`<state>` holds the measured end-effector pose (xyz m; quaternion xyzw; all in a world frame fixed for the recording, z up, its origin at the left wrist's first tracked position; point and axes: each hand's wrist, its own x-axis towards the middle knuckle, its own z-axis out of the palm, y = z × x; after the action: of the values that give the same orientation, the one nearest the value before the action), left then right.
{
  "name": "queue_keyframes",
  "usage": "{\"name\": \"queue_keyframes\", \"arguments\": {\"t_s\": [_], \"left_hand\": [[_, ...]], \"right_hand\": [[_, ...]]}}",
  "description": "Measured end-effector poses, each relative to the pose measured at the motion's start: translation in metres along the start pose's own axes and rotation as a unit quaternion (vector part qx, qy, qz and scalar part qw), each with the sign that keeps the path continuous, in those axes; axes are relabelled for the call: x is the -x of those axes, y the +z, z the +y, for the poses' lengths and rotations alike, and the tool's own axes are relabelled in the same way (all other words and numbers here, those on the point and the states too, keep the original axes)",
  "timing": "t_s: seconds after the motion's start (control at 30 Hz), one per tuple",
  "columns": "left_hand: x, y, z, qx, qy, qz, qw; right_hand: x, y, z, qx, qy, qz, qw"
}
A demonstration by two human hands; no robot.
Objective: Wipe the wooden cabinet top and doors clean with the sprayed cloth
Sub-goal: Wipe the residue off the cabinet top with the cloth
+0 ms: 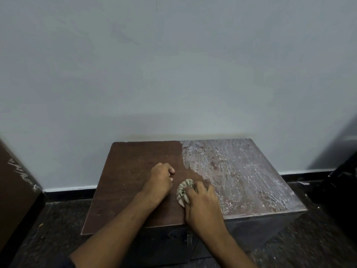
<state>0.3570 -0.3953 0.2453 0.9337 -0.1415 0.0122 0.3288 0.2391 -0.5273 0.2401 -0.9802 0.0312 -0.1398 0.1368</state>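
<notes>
Bunched cloth lies mid cabinet top, long axis near-to-far. Right hand grips it. Left hand rests just left, fingers curled, holding nothing.

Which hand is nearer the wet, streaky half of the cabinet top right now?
Right. The right hand, gripping the cloth, sits at the edge of the wet streaky patch. The left hand rests curled on the dark clean half, farther from it.

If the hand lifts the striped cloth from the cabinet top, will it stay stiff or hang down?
The striped cloth lies bunched in folds under the right hand, so it probably droops when lifted. It looks small, likely light.
</notes>
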Motion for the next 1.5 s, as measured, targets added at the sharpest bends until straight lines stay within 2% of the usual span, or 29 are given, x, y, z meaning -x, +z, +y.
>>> {"name": "queue_keyframes", "arguments": {"t_s": [0.2, 0.47, 0.6, 0.77, 0.9, 1.0, 1.27, 1.5], "left_hand": [[-0.011, -0.014, 0.012, -0.065, 0.016, 0.001, 0.998], [-0.016, -0.020, 0.004, -0.030, -0.003, -0.022, 0.999], [-0.022, -0.021, 0.000, -0.023, -0.006, -0.042, 0.999], [-0.027, -0.020, -0.004, -0.030, -0.001, -0.064, 0.997], [-0.035, -0.019, 0.000, -0.064, -0.007, -0.087, 0.994], [-0.044, -0.019, 0.011, -0.099, 0.002, -0.106, 0.989], [-0.053, -0.009, 0.014, -0.117, 0.034, -0.011, 0.993], [-0.076, -0.011, 0.012, -0.144, 0.041, -0.041, 0.988]], "right_hand": [[-0.073, 0.005, 0.006, 0.017, 0.039, -0.064, 0.997], [-0.121, 0.020, 0.005, 0.040, 0.041, -0.083, 0.995], [-0.132, 0.022, -0.003, 0.059, 0.073, -0.070, 0.993], [-0.119, 0.018, -0.003, 0.024, 0.049, -0.092, 0.994], [-0.097, 0.013, 0.003, -0.008, 0.004, -0.078, 0.997], [-0.118, 0.013, 0.005, -0.004, 0.035, -0.080, 0.996], [-0.193, 0.026, 0.014, 0.024, 0.060, -0.099, 0.993], [-0.181, 0.028, 0.021, 0.019, 0.006, -0.091, 0.996]]}}
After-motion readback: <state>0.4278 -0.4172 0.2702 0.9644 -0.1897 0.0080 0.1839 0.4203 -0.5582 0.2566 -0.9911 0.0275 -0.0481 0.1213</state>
